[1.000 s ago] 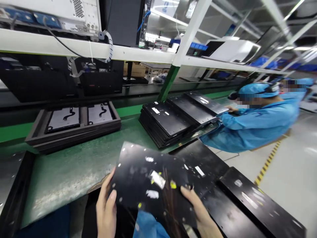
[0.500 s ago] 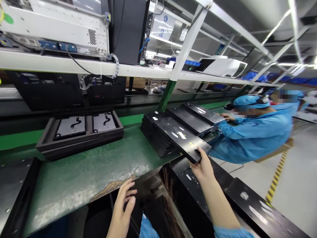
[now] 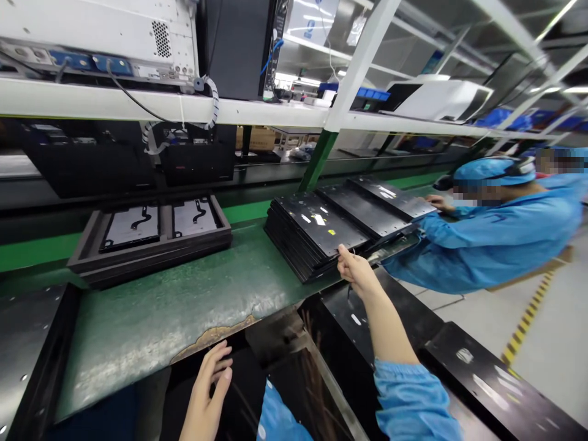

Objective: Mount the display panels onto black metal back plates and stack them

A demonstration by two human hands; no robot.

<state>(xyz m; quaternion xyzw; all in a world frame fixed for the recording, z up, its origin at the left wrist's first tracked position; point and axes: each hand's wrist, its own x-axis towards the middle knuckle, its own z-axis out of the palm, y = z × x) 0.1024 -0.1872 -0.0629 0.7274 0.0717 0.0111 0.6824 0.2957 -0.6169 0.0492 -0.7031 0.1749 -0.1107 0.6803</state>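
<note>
My right hand (image 3: pixel 356 272) has its fingers pinched at the near corner of a flat black panel (image 3: pixel 316 223), which bears white labels and a yellow mark. That panel lies on top of a stack of similar black panels (image 3: pixel 289 245) on the green bench. How much of the edge is inside my fingers is partly hidden. My left hand (image 3: pixel 209 380) hovers low in front of the bench's worn edge, fingers spread and holding nothing. Beyond it on the bench, a dark foam tray (image 3: pixel 225 236) holds white-faced parts with black cables (image 3: pixel 133 226).
More black panels (image 3: pixel 381 205) lie behind the stack. Black cases stand at the lower right (image 3: pixel 496 373) and left (image 3: pixel 27 349). A green-and-white post (image 3: pixel 321 156) rises behind the stack. A co-worker in blue (image 3: pixel 487 239) sits on the right.
The top panel, which jutted toward me over the bench edge, has slid back and lies in line with the stack. My right hand moved left with it; my left hand dropped slightly left.
</note>
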